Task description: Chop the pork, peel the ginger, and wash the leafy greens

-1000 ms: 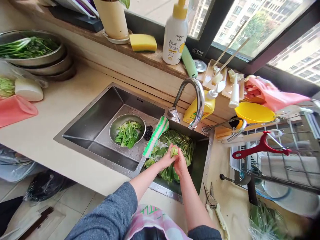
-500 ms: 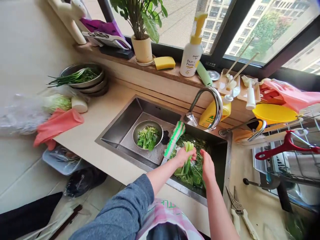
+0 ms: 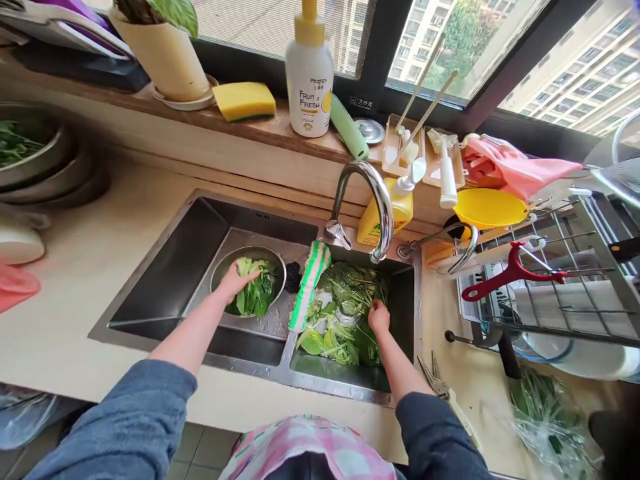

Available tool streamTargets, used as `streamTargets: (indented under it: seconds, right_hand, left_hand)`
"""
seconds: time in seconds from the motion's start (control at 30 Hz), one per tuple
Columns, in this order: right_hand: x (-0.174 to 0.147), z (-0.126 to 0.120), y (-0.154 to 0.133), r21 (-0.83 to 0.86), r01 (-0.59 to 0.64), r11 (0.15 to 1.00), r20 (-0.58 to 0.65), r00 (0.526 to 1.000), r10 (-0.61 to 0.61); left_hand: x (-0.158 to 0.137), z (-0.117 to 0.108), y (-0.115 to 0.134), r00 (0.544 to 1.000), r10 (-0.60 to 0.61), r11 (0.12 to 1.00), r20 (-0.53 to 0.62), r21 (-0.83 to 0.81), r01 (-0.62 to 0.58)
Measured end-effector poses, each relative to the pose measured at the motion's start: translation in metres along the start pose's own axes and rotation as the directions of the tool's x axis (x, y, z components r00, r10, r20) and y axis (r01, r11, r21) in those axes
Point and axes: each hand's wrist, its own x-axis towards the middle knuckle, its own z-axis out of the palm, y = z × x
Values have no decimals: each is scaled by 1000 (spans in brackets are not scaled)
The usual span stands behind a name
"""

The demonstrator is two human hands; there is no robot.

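Observation:
My left hand [image 3: 234, 281] is over the round metal bowl [image 3: 283, 283] in the left basin. Its thumb is stretched out across the leafy greens in the bowl [image 3: 257, 297], and the fingers lie loosely apart against them. In the right basin, my right hand [image 3: 379, 316] reaches into wet leafy greens [image 3: 345, 287] that spread through the water. Its fingers are curled in at the edge of the leaves, their tips partly hidden. A green-and-white striped cloth [image 3: 310, 283] hangs over the divider between the basins.
A chrome faucet [image 3: 367, 173] arches over the right basin, with a yellow bottle [image 3: 385, 217] behind it. To the right stand a dish rack [image 3: 575, 287] and scissors [image 3: 445, 390]. Stacked bowls [image 3: 40, 167] sit at far left. The sill holds a pump bottle [image 3: 309, 87] and sponge [image 3: 245, 100].
My left hand has carried a bunch of greens from the right basin leftward to the bowl and loosened on it. My right hand has lowered into the greens. The view has shifted closer.

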Motion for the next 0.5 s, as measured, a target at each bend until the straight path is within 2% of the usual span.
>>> streamTargets:
  seconds: [0.07,0.1,0.17,0.2,0.27,0.33,0.37,0.43,0.5]
  right_hand:
    - [13,4,-3,-34,-13,999,14,1000,13]
    - [17,6,-5,-46,-17,999,28,999,18]
    - [21,11,-8,-56,-6,998,63,998,9]
    - [20,12,-10,-52,11,999,78,997,-7]
    - [15,10,-13,-32,59,998,93,994,-56]
    - [7,2,-16,-6,101,995,98,990,-100]
    - [1,-5,-17,8,119,993,104,987,-119]
    - [-12,-20,-20,47,162,986,141,976,-167]
    - [-28,-38,-24,98,218,971,193,953,-233]
  left_hand:
    - [2,6,-12,995,-45,961,-85,270,66]
    - [0,10,-13,995,-22,937,-95,346,53]
    - [-11,20,-3,989,139,916,-52,386,-108]
    - [-21,26,6,968,248,907,-28,359,-222]
    - [-46,40,30,895,445,872,-26,243,-426]
    - [-77,59,56,810,586,808,-14,87,-583]
    - [-94,70,67,780,626,780,28,11,-626]
    - [-123,95,83,724,652,757,227,-136,-639]
    - [-145,123,89,603,652,748,460,-260,-611]
